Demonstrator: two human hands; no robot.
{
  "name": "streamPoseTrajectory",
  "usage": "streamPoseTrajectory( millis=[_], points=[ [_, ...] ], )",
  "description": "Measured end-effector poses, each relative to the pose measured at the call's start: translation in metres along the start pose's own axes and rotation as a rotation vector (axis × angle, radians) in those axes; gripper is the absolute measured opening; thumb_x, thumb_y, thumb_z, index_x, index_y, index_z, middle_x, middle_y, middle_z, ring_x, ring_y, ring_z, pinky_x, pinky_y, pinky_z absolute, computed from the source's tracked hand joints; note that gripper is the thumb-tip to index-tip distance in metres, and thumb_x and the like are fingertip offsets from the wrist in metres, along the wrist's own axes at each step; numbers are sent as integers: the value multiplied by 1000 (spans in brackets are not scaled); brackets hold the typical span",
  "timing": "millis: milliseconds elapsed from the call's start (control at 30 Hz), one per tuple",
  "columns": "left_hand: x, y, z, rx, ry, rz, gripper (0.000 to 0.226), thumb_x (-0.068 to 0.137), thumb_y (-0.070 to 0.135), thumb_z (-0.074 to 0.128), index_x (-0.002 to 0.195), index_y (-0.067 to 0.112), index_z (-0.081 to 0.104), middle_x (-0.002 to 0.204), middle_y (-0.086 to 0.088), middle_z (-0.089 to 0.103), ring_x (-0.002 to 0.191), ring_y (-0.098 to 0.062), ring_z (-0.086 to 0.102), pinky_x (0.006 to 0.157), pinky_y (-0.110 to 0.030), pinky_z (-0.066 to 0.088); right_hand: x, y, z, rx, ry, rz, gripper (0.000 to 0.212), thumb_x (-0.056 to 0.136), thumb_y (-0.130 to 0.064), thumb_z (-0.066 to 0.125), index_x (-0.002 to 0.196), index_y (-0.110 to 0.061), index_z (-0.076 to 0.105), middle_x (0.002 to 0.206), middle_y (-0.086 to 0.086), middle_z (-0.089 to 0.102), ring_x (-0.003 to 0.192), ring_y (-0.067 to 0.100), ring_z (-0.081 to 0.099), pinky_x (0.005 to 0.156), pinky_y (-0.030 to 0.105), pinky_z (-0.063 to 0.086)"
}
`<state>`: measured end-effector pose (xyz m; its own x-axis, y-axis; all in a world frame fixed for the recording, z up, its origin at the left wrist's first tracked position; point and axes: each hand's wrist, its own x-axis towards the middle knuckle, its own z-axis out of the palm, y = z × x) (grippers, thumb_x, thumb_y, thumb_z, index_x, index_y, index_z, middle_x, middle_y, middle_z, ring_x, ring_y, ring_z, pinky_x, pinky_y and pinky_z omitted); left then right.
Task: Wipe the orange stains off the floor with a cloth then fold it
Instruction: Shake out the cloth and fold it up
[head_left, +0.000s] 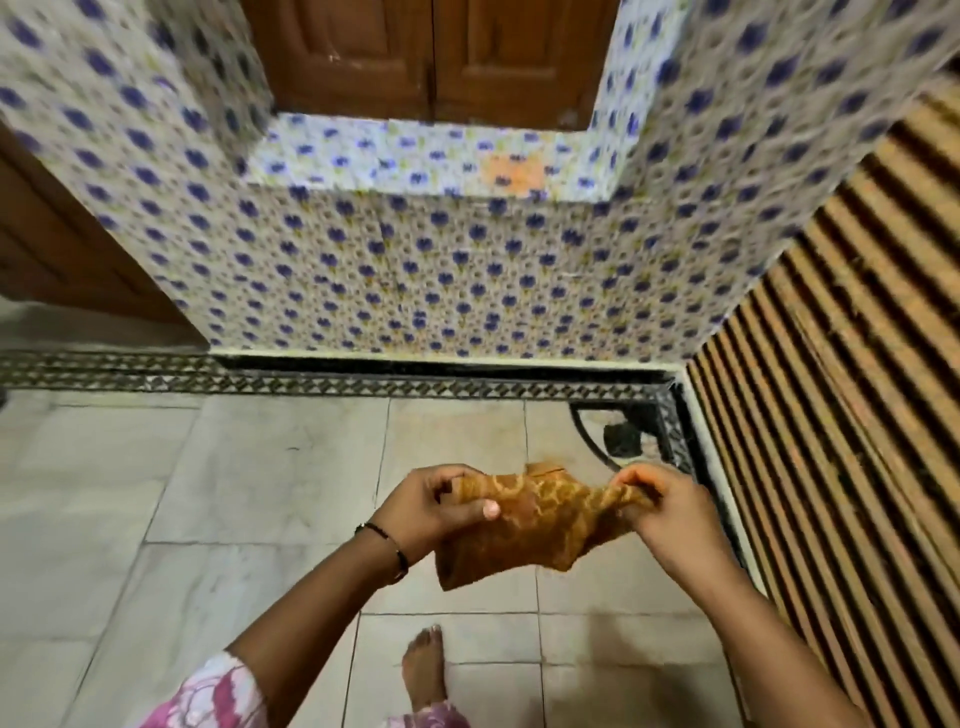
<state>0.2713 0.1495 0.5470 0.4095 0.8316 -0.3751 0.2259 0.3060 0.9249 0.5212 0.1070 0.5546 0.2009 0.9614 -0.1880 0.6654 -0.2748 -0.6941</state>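
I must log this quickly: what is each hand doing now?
Left hand: grips one end of the orange-brown patterned cloth.
Right hand: pinches the other end of the cloth.

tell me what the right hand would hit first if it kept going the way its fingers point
The right hand points left along the cloth it pinches, so beyond the cloth it would likely meet the left hand gripping the other end. Depth is hard to judge from this single view.
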Motion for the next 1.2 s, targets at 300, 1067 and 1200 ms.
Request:
streamPoseTrajectory(
  millis=[300, 1067, 1200],
  points=[
    [-117, 59, 50, -171, 98, 20, 22, 65, 22, 73, 84, 14, 65, 86, -13, 68, 79, -25, 64, 71, -37, 54, -124, 4, -100, 539, 109, 50, 44, 79, 18, 55, 88, -23, 68, 94, 8, 69, 91, 26, 64, 70, 34, 53],
    [-341, 183, 93, 175, 252, 455, 16, 78, 12, 73, 80, 18, 59, 80, -5, 68, 67, -10, 64, 54, -19, 52, -332, -145, -86, 447, -25, -461, 53, 78, -26, 74, 123, -41, 52, 126, -13, 55, 113, 4, 51, 90, 32, 49],
    [-377, 169, 82, 355, 213, 536, 17, 79, 9, 72, 77, 19, 57, 68, -1, 66, 62, -8, 62, 53, -16, 50, -348, -185, -34, 512, -32, -451, 21, 83, -10, 66, 94, -28, 65, 88, -1, 70, 81, 9, 68, 68, 26, 55]
  ],
)
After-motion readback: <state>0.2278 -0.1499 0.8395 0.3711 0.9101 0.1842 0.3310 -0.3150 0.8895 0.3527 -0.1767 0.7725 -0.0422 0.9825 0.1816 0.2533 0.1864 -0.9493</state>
